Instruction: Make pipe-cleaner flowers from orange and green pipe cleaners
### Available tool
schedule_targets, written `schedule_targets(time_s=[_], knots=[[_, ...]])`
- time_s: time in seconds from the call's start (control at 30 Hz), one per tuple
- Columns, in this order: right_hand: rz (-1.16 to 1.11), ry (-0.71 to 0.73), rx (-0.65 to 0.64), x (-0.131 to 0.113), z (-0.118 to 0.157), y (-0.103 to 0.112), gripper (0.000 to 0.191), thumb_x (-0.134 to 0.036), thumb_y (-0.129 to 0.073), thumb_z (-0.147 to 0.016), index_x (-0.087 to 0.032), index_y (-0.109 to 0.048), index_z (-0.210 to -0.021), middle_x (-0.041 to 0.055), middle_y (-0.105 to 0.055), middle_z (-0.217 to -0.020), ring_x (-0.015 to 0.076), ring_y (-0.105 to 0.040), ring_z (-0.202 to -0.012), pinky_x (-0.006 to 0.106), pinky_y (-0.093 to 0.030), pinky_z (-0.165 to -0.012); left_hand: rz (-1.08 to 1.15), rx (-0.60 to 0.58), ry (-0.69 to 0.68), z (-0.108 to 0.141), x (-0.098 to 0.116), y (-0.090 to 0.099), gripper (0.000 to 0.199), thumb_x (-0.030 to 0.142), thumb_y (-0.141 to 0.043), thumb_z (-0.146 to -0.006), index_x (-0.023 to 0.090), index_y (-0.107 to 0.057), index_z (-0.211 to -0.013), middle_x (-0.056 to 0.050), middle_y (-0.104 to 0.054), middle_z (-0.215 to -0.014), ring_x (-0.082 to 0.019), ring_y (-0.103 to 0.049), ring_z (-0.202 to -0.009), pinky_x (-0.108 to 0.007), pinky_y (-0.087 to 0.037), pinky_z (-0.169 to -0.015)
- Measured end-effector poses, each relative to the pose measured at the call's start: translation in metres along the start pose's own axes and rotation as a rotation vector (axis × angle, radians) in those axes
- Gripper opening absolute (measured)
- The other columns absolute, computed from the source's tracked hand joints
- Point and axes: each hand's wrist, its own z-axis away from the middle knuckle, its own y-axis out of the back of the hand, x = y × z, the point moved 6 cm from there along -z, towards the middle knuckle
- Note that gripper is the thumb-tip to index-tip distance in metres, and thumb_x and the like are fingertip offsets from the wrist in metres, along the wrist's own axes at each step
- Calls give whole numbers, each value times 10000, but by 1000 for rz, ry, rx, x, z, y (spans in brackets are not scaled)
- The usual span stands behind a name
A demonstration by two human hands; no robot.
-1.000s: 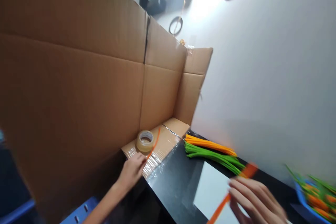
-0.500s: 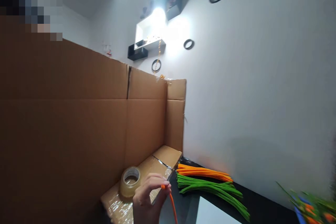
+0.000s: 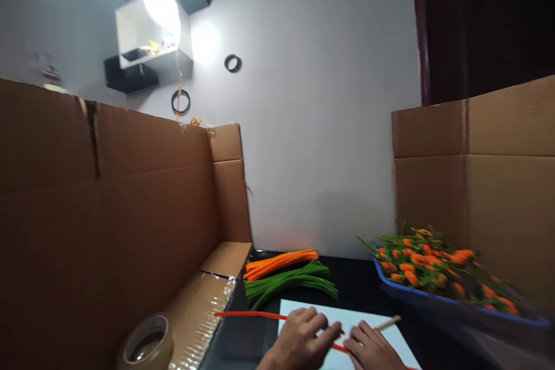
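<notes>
A long orange pipe cleaner [image 3: 249, 314] runs sideways over a white sheet [image 3: 299, 305] at the bottom of the head view. My left hand [image 3: 303, 336] is closed around it, fingers bent, with its end reaching out to the left. Beside it my right hand [image 3: 373, 348] is closed on the same strip, which shows between the two hands. A thin pale stick [image 3: 388, 324] pokes out past the right hand's fingers; how it is held is hidden. Beyond the sheet lie bundles of orange pipe cleaners [image 3: 281, 263] and green pipe cleaners [image 3: 290, 283].
A blue basket [image 3: 433, 300] of orange flowers with green stems stands at the right. Cardboard walls rise at left [image 3: 160, 202] and right [image 3: 507, 185]. A clear tape roll [image 3: 150, 341] sits on the cardboard at lower left. Wall shelves [image 3: 151, 63] hang behind.
The view has swung to the right, bringing the basket and right cardboard wall into sight. One hand held up an orange pipe cleaner; now both hands grip one low over the sheet.
</notes>
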Motion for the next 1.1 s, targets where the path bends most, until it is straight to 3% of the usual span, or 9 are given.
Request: schedule_targets(time_s=[0.03,0.1,0.23,0.37,0.53,0.6,0.73,0.83,1.1], knots=[[-47,-97,-137,0,-2,2,342,15,-509,-749,-265,-694,-818,21,-712,-834,223,-659,-843,336,-474,-749,26,-20,55,8,-1,-6,116,159,-552,-919,192,-642,-984,2,-628,-632,-132,-573,-513,-275,-389,-444],[-114,-237,-289,-6,-6,12,282,-3,-526,-822,-228,-692,-780,28,-704,-845,222,-634,-866,340,-459,-781,100,-86,185,22,-6,-13,174,124,-472,-946,192,-625,-896,-7,-642,-666,-127,-612,-570,-247,-426,-499],[-195,-327,-380,-17,-18,28,188,-64,-553,-896,-177,-702,-877,62,-699,-920,230,-592,-952,358,-448,-856,223,-205,318,39,-18,-22,226,157,-433,-979,187,-648,-913,-31,-699,-777,-133,-671,-682,-223,-477,-597],[-258,-320,-343,-17,-19,29,150,-140,-616,-900,-165,-696,-1026,81,-684,-1025,236,-567,-1005,371,-451,-885,321,-283,561,49,-36,-29,244,278,-451,-1000,191,-678,-1027,-39,-717,-854,-139,-660,-698,-242,-471,-634],[-341,-307,-298,-14,-15,24,101,-128,-620,-897,-175,-684,-835,67,-676,-919,227,-575,-950,363,-454,-845,497,-317,795,56,-45,-32,326,418,-469,-985,192,-701,-1026,-10,-666,-710,-143,-589,-620,-257,-417,-617],[-420,-372,-201,-10,-18,25,127,-141,-573,-920,-173,-655,-829,68,-676,-900,217,-590,-910,357,-458,-819,625,-279,892,57,-45,-36,355,463,-481,-966,184,-701,-977,-8,-647,-690,-145,-572,-623,-253,-408,-606],[-737,-660,-33,-1,-27,19,149,-257,-487,-955,-189,-593,-877,22,-657,-772,158,-594,-681,290,-461,-647,1045,-129,1183,65,-40,-50,488,626,-568,-862,152,-667,-922,1,-609,-661,-114,-497,-519,-227,-351,-488],[-960,-816,-57,-6,-33,6,137,-282,-524,-883,-190,-605,-945,-11,-633,-694,128,-546,-536,252,-439,-530,1296,-101,1235,66,-31,-59,500,621,-688,-776,142,-652,-915,6,-616,-662,-83,-465,-481,-215,-333,-472],[-1092,-916,-13,-10,-29,11,226,-301,-617,-759,-173,-688,-931,-7,-626,-694,117,-547,-551,237,-462,-512,1460,-16,1271,64,-27,-56,410,409,-786,-727,167,-597,-998,-2,-680,-707,-103,-540,-558,-231,-425,-559]])
